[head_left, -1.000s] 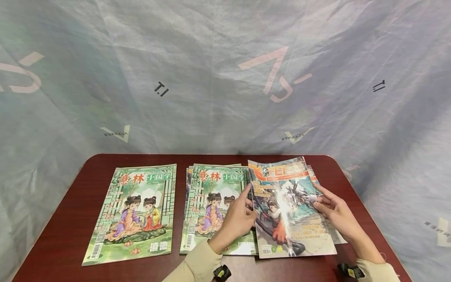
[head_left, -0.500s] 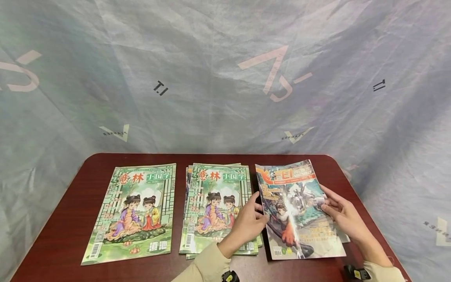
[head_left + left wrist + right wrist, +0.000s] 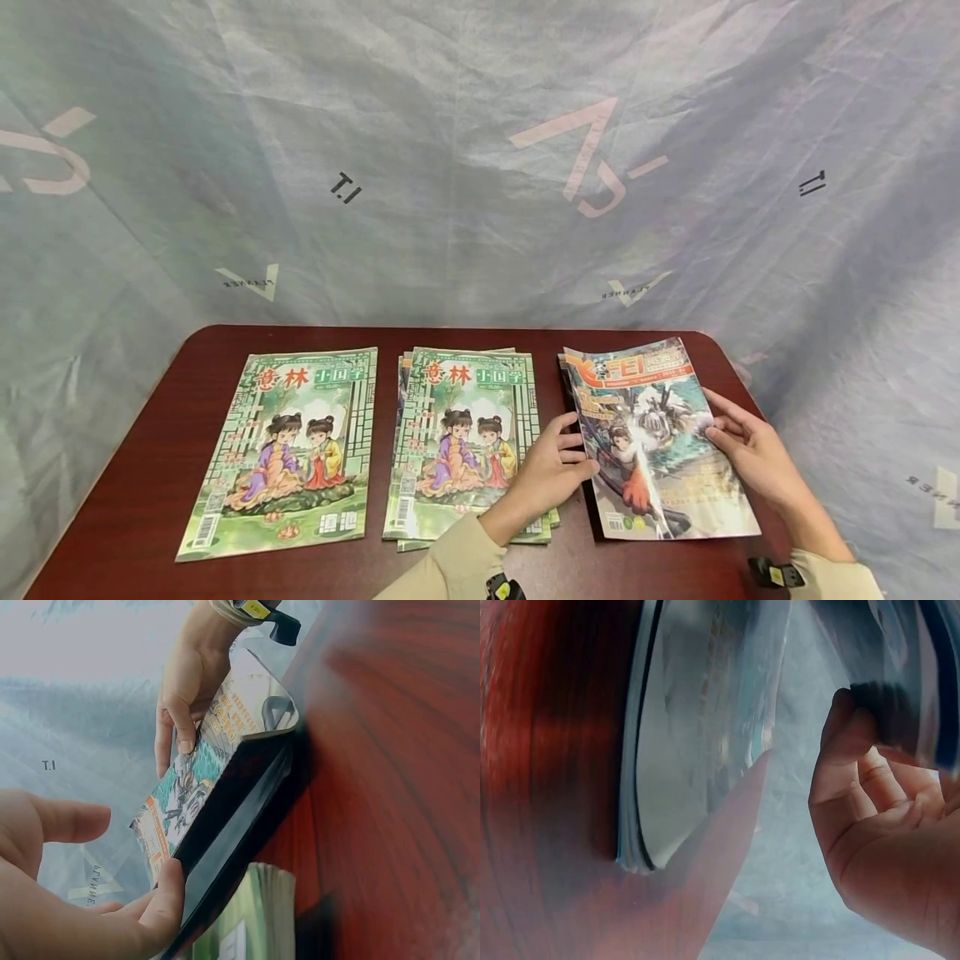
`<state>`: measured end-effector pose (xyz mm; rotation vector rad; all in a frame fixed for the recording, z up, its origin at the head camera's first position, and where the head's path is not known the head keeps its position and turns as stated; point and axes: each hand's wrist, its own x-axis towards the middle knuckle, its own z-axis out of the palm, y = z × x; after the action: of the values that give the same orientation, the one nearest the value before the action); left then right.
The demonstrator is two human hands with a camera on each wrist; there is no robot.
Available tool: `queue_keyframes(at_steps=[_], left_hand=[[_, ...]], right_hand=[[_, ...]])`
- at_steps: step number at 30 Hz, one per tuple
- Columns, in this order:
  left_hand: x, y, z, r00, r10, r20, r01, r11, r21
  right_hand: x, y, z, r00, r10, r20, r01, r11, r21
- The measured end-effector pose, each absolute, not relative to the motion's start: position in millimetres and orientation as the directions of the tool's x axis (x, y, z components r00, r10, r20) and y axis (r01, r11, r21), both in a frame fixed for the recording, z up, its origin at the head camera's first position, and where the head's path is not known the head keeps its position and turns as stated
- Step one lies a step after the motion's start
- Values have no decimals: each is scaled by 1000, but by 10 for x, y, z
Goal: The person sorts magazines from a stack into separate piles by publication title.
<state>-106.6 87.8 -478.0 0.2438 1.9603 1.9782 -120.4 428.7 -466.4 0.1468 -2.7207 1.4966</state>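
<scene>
A comic magazine (image 3: 645, 450) with an orange title and a fighting scene is held tilted at the right of the table in the head view. My right hand (image 3: 753, 454) grips its right edge, thumb over the cover. My left hand (image 3: 558, 467) is at its left edge; in the left wrist view a fingertip touches the dark spine (image 3: 225, 802) while the thumb stands apart. Beneath it lies another magazine (image 3: 682, 750), mostly hidden from above, with a gap between them on the left side.
Left of my hands, a small stack topped by a green magazine (image 3: 457, 450) lies mid-table. A green magazine with the same cover (image 3: 285, 450) lies further left. The dark red table (image 3: 150, 467) ends at a grey printed cloth (image 3: 450, 167) behind.
Both hands have moved right with the comic magazine, away from the middle stack, which my left hand had partly covered. The magazine now overlaps the one beneath more closely.
</scene>
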Motion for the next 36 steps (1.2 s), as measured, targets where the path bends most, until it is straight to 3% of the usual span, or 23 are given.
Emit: queue_keyframes(at_steps=[13,18,36], left_hand=[[-1063,937,-4832,-901,409,-146,-191,-71,979],[-1064,948,-4831,-897,421,-134,-190,-93,977],[-1038,978,-4826,-876,467,-119,-182,-91,979]], right_hand=[[-1272,4339,-4711,-998,33,60,-25,642,-766],[-1286,4350,-4713,-995,72,70,-10,627,-779],[-1238,4299,-4669,-993,100,-65,117,688,-716]])
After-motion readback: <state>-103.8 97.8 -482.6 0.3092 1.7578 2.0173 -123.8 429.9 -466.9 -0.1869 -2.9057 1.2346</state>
